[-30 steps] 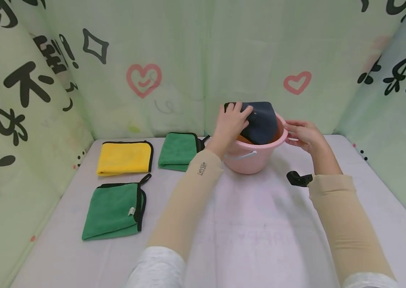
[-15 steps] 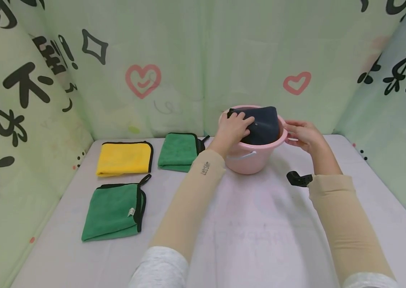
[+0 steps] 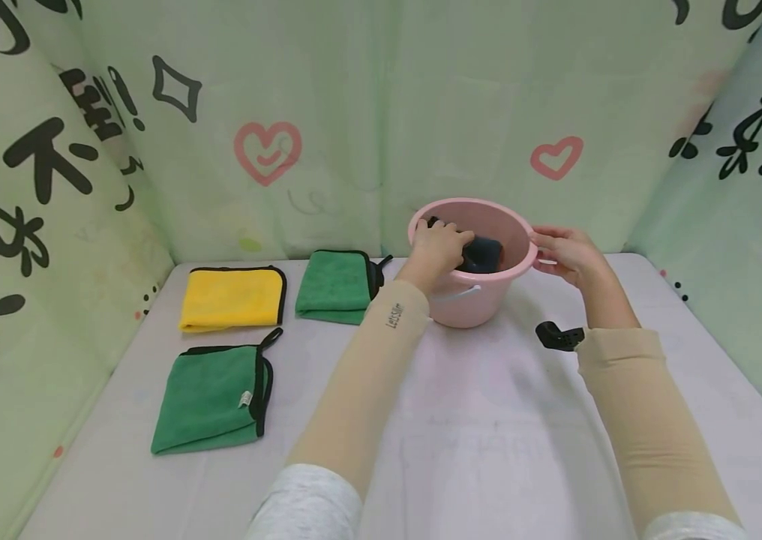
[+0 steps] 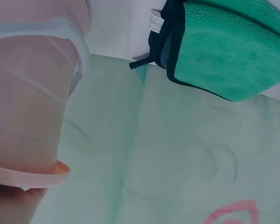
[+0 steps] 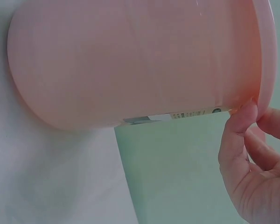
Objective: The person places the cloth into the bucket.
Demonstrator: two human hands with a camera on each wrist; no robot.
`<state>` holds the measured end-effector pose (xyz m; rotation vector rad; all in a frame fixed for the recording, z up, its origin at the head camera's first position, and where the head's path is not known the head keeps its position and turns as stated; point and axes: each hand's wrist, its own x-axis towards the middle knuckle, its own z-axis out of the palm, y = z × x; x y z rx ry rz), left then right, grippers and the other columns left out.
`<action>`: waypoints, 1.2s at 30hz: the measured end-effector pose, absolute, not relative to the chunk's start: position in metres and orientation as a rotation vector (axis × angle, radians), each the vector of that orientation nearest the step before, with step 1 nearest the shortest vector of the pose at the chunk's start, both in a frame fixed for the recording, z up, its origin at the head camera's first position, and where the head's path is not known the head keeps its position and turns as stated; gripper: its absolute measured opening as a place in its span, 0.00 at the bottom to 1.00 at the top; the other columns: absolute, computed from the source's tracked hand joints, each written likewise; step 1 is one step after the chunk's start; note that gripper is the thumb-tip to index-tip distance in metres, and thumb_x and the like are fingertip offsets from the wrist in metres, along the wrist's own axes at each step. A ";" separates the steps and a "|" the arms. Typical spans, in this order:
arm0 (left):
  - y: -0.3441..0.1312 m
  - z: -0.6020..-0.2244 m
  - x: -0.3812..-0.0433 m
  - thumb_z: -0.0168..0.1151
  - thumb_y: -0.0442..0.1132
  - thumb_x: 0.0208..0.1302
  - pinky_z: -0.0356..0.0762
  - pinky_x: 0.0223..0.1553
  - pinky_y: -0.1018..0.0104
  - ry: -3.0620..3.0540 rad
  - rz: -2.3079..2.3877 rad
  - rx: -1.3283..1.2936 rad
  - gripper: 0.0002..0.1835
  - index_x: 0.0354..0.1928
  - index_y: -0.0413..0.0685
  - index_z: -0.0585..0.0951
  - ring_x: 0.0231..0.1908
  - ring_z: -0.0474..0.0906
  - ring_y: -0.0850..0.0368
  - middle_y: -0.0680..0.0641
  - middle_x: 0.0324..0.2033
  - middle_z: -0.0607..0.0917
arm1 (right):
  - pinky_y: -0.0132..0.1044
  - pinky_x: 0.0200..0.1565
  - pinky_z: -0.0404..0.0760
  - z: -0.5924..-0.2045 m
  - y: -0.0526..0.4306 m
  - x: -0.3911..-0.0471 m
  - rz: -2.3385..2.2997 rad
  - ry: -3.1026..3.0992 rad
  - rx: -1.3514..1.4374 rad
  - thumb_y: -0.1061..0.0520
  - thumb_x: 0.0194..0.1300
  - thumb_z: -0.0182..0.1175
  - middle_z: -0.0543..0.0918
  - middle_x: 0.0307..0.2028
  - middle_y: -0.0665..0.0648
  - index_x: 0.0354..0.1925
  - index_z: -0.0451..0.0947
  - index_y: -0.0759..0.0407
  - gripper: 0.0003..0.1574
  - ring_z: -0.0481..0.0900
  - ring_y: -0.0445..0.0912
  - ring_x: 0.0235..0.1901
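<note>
Grip on two points: left hand [image 3: 440, 253] holds a dark cloth [image 3: 482, 256] down inside a pink bucket [image 3: 475, 309], fingers bent over it, thumb hidden from me; right hand [image 3: 571, 256] pinches the rim at the bucket's right side. From my right-wrist feed I read the pinch well, thumb on the outer wall just under the lip, with a printed label [image 5: 191, 115] along the wall near it. Bucket stands upright on the white-covered table [image 3: 502, 450], toward the back, its pale handle [image 3: 457, 293] lying down against the front. Dark cloth sits below the rim, partly covered by the left hand. To the left of the bucket I log three folded cloths, black-edged: a small green cloth [image 3: 331, 283] nearest it, a yellow cloth [image 3: 231, 298] farther left, and a large green cloth [image 3: 211, 394] with a white tag in front of the yellow one. Green printed backdrop [image 3: 347, 97] behind.
</note>
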<state>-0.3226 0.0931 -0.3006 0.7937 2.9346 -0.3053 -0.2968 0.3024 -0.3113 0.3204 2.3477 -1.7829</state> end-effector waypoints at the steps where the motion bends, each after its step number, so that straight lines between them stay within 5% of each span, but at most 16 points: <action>1: 0.093 -0.301 -0.323 0.46 0.53 0.67 0.54 0.61 0.53 2.941 -0.287 0.799 0.26 0.66 0.70 0.57 0.63 0.56 0.55 0.56 0.65 0.62 | 0.28 0.40 0.77 -0.311 0.302 -0.297 -1.787 2.345 0.316 0.45 0.64 0.52 0.68 0.49 0.53 0.69 0.51 0.59 0.41 0.71 0.43 0.42; 19: 0.077 -0.301 -0.329 0.45 0.51 0.67 0.57 0.60 0.54 3.231 -0.029 0.896 0.24 0.65 0.64 0.59 0.61 0.60 0.56 0.53 0.60 0.67 | 0.27 0.39 0.77 -0.310 0.300 -0.298 -1.788 2.344 0.337 0.45 0.65 0.52 0.68 0.49 0.53 0.69 0.51 0.60 0.42 0.70 0.43 0.41; 36: 0.001 -0.293 -0.283 0.45 0.52 0.66 0.56 0.59 0.51 3.314 0.043 1.145 0.20 0.58 0.58 0.65 0.54 0.65 0.51 0.51 0.51 0.71 | 0.26 0.37 0.77 -0.310 0.299 -0.298 -1.831 2.331 0.336 0.47 0.65 0.52 0.69 0.46 0.50 0.69 0.50 0.62 0.42 0.71 0.40 0.39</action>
